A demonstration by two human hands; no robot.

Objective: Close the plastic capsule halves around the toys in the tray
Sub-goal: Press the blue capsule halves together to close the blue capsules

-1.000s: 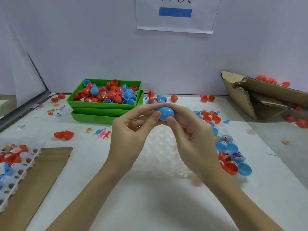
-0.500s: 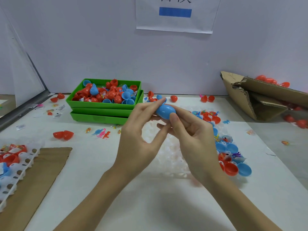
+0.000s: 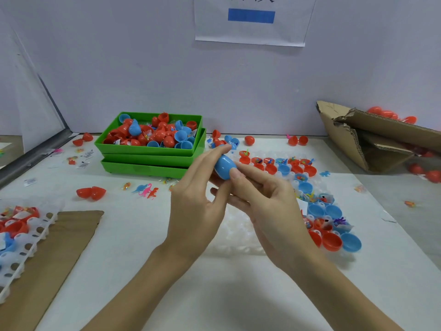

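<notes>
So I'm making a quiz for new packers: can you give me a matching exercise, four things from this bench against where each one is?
Things:
1. blue plastic capsule
2. stacked green plastic trays
3. torn brown cardboard box
4. flat brown cardboard sheet

Places:
A. far right of the bench, against the wall
B. near left, under a white holed tray
C. held between the fingertips of the left hand and right hand
D. back of the bench, left of centre

Pairs: 1-C, 2-D, 3-A, 4-B
</notes>
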